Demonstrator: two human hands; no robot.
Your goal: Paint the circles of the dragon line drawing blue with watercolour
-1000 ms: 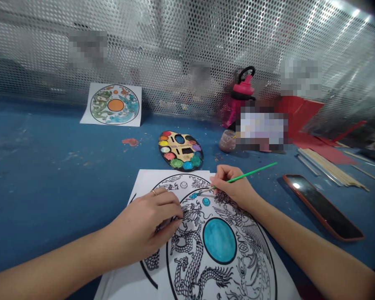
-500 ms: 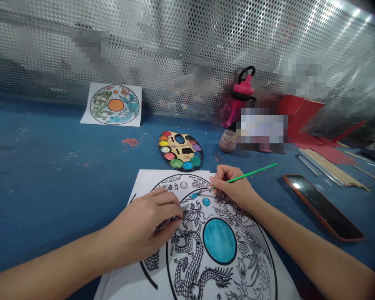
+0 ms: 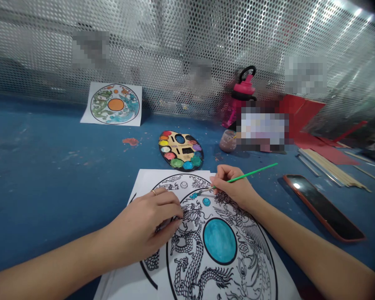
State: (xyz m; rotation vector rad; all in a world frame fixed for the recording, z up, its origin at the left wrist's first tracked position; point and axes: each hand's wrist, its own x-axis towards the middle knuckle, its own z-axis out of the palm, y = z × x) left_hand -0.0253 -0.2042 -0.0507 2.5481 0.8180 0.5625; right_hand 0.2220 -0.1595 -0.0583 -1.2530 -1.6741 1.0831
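Between the fingertips of my right hand (image 3: pixel 229 183) is a slim green paintbrush (image 3: pixel 253 172), its handle pointing up to the right. The brush's bristles touch a small blue-painted cloud shape near the top of the printed dragon-and-phoenix colouring sheet (image 3: pixel 203 266). A large central circle and a small ball on this sheet are painted blue as well. My left hand (image 3: pixel 156 216) rests on the sheet's left part, fingers loosely bent and thumb apart from them, with a ring on one finger. Beneath it lies another printed sheet (image 3: pixel 128 271), partly covered.
Beyond the sheets sits a paint palette (image 3: pixel 186 152); right of it, a jar of murky water (image 3: pixel 228 141) and a pink bottle (image 3: pixel 242 93). A coloured picture (image 3: pixel 136 118) leans at the back left. At right are a phone (image 3: pixel 325 208), wooden sticks (image 3: pixel 337 168) and red paper (image 3: pixel 300 114).
Hardly anything differs. The brush tip stays at the blue cloud shape, and both hands keep their places.
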